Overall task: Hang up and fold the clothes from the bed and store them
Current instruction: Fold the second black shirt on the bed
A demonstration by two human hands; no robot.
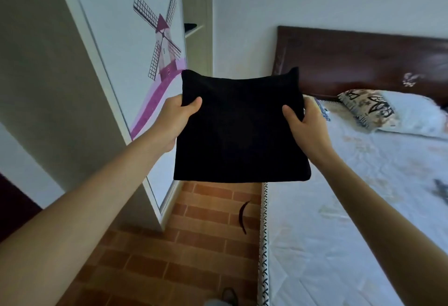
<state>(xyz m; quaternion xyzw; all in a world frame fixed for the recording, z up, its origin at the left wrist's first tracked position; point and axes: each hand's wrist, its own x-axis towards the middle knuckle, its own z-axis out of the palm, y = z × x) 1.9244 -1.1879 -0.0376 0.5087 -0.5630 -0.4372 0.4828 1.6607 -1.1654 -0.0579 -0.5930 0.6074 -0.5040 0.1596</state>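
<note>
Head view: fingers of both hands behind folded black garment (242, 131).

Between the left hand (173, 117) and right hand (306, 127), a plain black folded garment (240, 131) is showing. Left of it, a purple windmill print is decorating the white wardrobe door (135, 46); below, orange brick-pattern flooring (194, 245) is showing.

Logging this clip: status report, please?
Left hand, right hand grip folded black garment by its sides, above floor. Wardrobe partly open ahead. Nothing blocking.
</note>
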